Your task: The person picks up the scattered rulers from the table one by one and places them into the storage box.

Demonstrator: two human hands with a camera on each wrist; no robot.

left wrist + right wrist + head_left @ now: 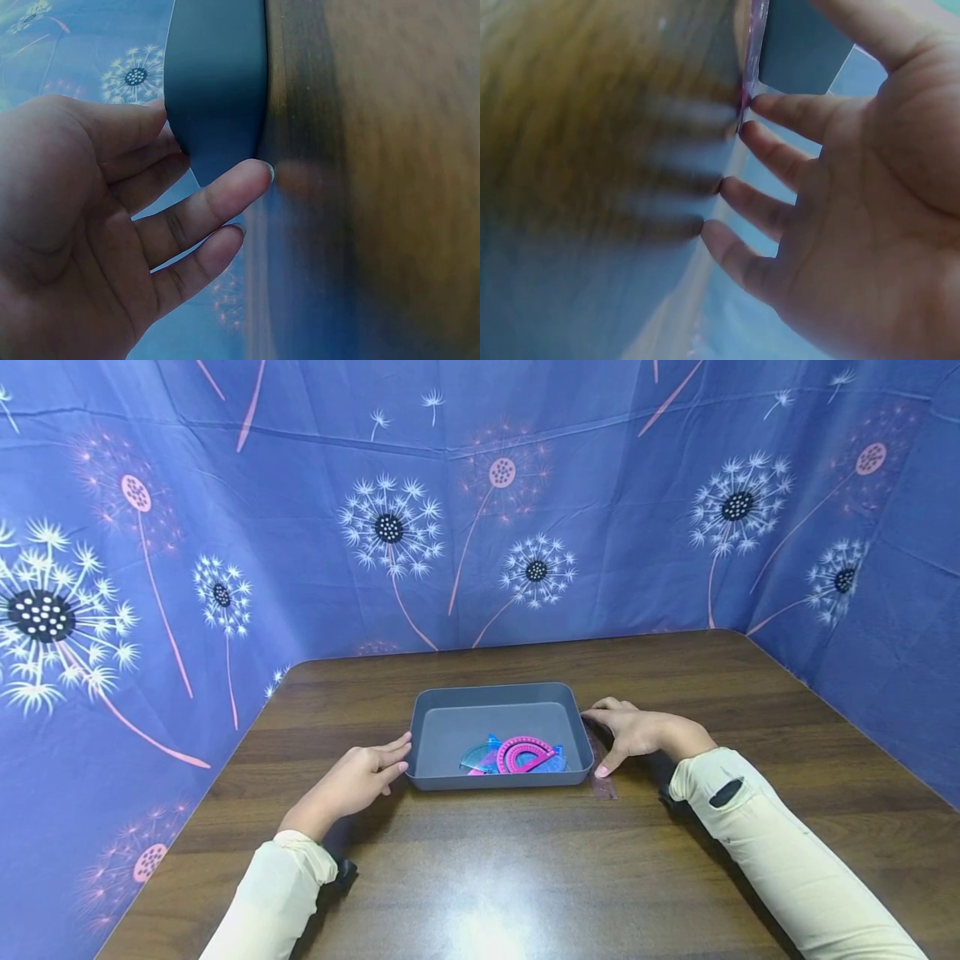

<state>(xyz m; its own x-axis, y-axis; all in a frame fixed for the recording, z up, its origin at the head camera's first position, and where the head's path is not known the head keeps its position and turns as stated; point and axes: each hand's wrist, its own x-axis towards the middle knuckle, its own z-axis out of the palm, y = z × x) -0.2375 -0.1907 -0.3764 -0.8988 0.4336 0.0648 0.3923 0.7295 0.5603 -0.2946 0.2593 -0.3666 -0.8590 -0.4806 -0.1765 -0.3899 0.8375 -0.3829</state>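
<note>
A dark grey rectangular tray (465,781) sits on the table. Inside, along its near side, lie a pink protractor (507,753) and translucent blue and teal drawing pieces (475,757), partly overlapping. My left hand (358,783) is at the tray's left end, its fingers extended and fingertips right at the wall. Beside the tray's right wall, a translucent pinkish ruler (604,788) lies flat on the tabletop, partly covered by my right hand (628,732). That hand spreads over the ruler, thumb near its close end, the other fingers reaching toward the far end with tips down at the table.
The brown wooden table (450,868) has rounded far corners. A blue dandelion-print cloth (465,527) hangs behind it and along both sides. Dark wrist straps show below both cream sleeves (780,852).
</note>
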